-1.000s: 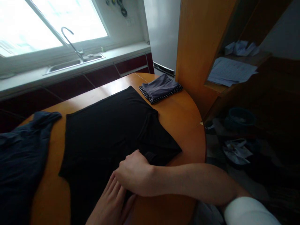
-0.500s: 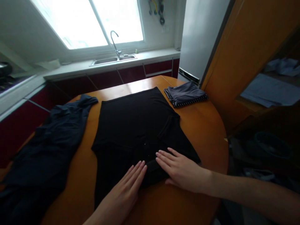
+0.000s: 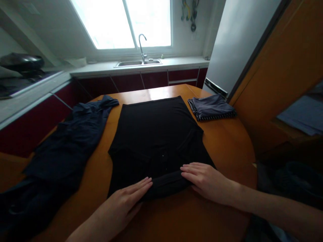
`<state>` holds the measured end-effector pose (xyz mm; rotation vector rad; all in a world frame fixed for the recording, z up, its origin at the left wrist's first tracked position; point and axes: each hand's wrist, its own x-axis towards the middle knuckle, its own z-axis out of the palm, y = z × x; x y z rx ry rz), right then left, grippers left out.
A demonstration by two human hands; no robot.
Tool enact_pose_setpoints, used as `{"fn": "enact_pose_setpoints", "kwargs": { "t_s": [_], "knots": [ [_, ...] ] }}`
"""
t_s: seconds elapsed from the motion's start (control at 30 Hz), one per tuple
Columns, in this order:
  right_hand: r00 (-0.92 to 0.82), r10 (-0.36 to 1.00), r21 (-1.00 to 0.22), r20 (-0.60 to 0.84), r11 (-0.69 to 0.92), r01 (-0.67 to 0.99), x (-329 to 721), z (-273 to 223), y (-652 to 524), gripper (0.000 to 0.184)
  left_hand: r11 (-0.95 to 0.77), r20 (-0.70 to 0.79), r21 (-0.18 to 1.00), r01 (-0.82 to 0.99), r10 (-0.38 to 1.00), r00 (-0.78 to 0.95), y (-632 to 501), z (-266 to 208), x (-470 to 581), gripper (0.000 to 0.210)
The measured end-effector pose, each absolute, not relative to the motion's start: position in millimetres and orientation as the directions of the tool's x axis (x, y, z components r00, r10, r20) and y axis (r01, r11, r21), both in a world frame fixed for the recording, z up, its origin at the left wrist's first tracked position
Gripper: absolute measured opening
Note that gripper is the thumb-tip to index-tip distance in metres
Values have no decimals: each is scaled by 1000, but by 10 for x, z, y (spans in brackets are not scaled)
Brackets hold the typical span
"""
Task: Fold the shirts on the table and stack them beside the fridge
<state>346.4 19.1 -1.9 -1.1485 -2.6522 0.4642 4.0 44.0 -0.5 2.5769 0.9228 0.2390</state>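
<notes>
Left hand [image 3: 121, 203] and right hand [image 3: 208, 181] lie outstretched on the collar [image 3: 169, 183] of the black shirt [image 3: 158, 124] (smoothing, apparently); the next move calls for even pressure.

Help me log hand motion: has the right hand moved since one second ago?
Yes, rightward: judged against the table, the right hand is now nearer its right edge, and apart from the left hand.
</notes>
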Motion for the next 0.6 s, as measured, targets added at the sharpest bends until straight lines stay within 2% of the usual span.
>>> {"fn": "enact_pose_setpoints", "kwargs": {
  "t_s": [0.13,0.2,0.3,0.37,0.5,0.6],
  "knots": [
    [-668,741,-430,-69,582,690,3477,281,409,21,-497,-189,571,653,695,694,582,147,37,46],
    [-672,729,-477,-131,548,687,3496,420,626,17,-415,-273,608,676,691,670,736,247,32,41],
    [-703,671,-575,-236,487,658,3510,539,1079,17,-354,-361,623,697,660,659,1076,380,12,37],
    [-746,580,-636,-326,450,628,3487,551,1405,20,-329,-414,623,710,632,656,1341,426,6,36],
    [-752,481,-637,-450,417,648,3390,462,1858,22,-300,-519,615,729,542,661,1774,376,19,34],
    [-755,494,-645,-430,417,640,3380,358,1943,24,-308,-509,634,709,524,683,1890,282,12,35]
  ]
}}
